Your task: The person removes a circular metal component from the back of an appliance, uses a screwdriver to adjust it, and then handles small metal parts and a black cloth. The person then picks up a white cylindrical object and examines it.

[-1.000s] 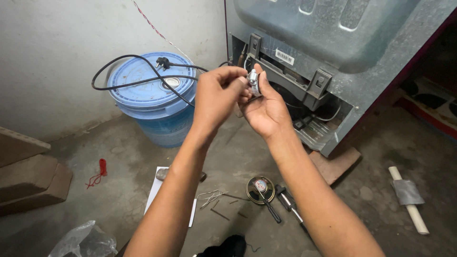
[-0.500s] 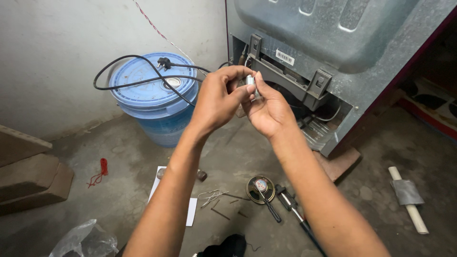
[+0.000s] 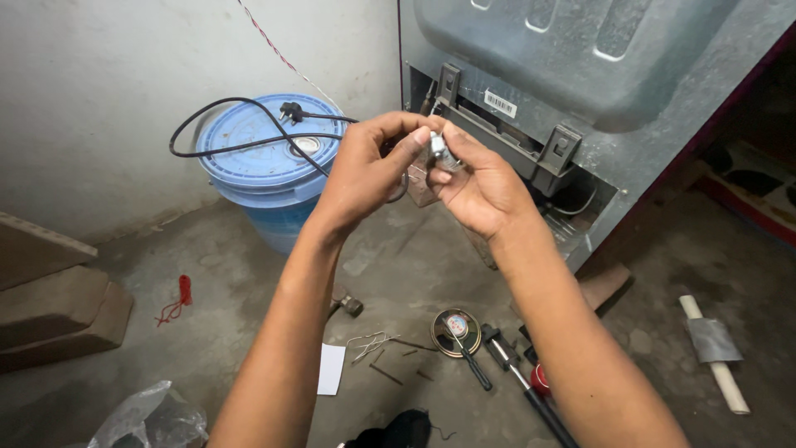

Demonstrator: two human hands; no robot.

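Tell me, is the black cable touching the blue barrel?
Touching. The head view shows the black cable and its plug lying flat on the blue barrel lid.

bucket [image 3: 269, 178]: left of your hands, cable [image 3: 240, 133] on its lid
appliance [image 3: 597, 91]: behind, to the right
tin [image 3: 456, 332]: on the floor [image 3: 207, 290], below your hands

One head-worn view, looking down and forward

A single camera is sitting on the person's head, tilting down over both forearms — the left hand [image 3: 365, 170] and right hand [image 3: 481, 187] are meeting close in, near frame centre. Beyond them it is facing the grey appliance back [image 3: 597, 91], the blue bucket [image 3: 269, 170] and the concrete floor [image 3: 414, 265] — no second view is sharing the scene.
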